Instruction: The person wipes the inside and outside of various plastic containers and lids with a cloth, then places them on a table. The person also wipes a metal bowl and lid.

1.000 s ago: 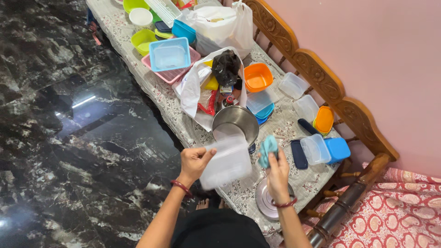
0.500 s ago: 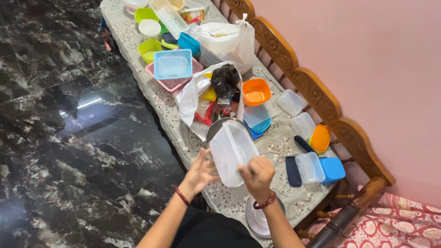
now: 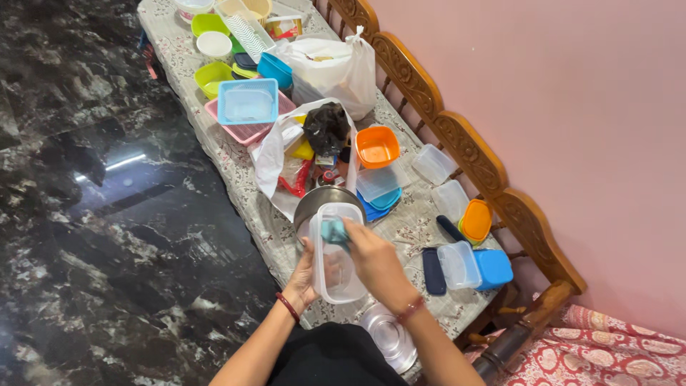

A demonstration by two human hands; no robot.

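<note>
Your left hand cups the side of a clear plastic container, fingers wrapped around its wall, holding it up just above the patterned cloth of the bench. Your right hand is closed on a small teal cloth and presses it into the container's open mouth.

The container is thin and looks slick, and only one hand bears it. Push the cloth too hard toward the far wall and it may twist out of your left fingers and drop onto the steel pot that sits just behind it, touching or nearly so; I cannot tell which.

The steel lid lies at the bench's near edge, close under your right forearm. A downward sweep of that arm could nudge it off onto the dark marble floor.

To your right a small clear box sits against a blue box, with a dark blue lid just beside them. They stand near your right elbow, so a wide swing could knock them toward the wooden backrest.
</note>
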